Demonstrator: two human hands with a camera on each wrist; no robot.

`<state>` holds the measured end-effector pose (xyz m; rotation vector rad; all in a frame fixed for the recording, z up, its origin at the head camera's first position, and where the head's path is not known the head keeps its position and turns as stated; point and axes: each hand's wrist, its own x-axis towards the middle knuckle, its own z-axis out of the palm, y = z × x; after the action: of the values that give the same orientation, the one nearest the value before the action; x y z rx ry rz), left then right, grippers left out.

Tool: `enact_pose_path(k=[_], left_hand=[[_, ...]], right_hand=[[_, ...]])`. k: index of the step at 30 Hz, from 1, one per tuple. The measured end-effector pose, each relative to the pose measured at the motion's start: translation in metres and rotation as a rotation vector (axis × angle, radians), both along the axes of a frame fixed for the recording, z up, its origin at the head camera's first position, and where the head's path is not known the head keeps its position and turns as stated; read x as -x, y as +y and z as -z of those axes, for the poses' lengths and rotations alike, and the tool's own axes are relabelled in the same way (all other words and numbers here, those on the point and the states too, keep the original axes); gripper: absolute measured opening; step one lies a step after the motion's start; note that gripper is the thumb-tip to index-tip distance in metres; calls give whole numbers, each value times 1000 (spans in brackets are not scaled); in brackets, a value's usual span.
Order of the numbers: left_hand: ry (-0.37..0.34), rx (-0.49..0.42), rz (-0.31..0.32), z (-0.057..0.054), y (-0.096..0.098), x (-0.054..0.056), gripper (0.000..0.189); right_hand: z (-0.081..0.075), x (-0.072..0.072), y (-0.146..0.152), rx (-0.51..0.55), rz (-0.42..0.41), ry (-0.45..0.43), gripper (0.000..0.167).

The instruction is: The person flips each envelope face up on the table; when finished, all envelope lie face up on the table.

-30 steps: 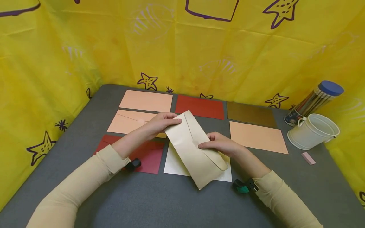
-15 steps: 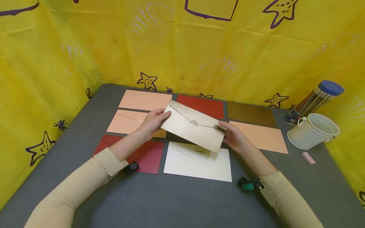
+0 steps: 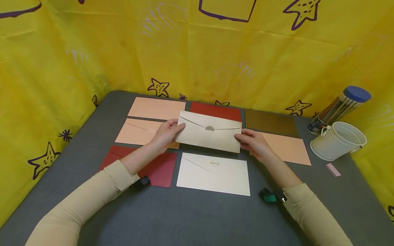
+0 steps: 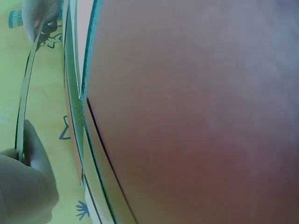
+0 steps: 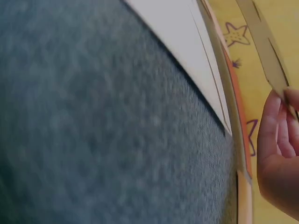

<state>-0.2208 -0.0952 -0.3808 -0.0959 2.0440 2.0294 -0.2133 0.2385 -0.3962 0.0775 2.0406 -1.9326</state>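
Note:
A cream envelope [image 3: 200, 139], its pointed flap and grey round seal facing up, is held between both hands above the middle of the table. My left hand [image 3: 164, 136] pinches its left end, thumb on top. On the right end, the thumb of my right hand [image 3: 254, 145] lies over the front with fingers behind. The left wrist view catches the envelope [image 4: 27, 93] nearly edge-on between the hands; in the right wrist view, the right hand [image 5: 275, 154] grips its corner. Below it on the table lies a white envelope [image 3: 212, 179] with small print.
Around lie a dark red envelope [image 3: 157, 171], two peach ones [image 3: 157, 107] at left, a bright red one [image 3: 215, 110], a brown one [image 3: 271, 123] and a peach one [image 3: 286, 148]. At right stand a white bucket [image 3: 330, 145] and a blue-lidded pencil container [image 3: 335, 109], near a pink eraser [image 3: 333, 169].
The cream envelope has been turned from a steep diagonal to nearly level and lifted away from over the white envelope. My right hand has shifted from its flap to its right end.

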Motion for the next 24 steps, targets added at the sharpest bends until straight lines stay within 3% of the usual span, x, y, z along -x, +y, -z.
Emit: enact_pose_path(k=[6,17,24], left_hand=[[-26,92,68,0,-3,1,41],[-6,120,156,5,-5,0,51],[35,166,226,6,-7,-3,50]], right_hand=[[1,2,8,-136,20,5,56],[5,4,15,-369,18,90,57],[7,6,17,-554,-35,168,60]])
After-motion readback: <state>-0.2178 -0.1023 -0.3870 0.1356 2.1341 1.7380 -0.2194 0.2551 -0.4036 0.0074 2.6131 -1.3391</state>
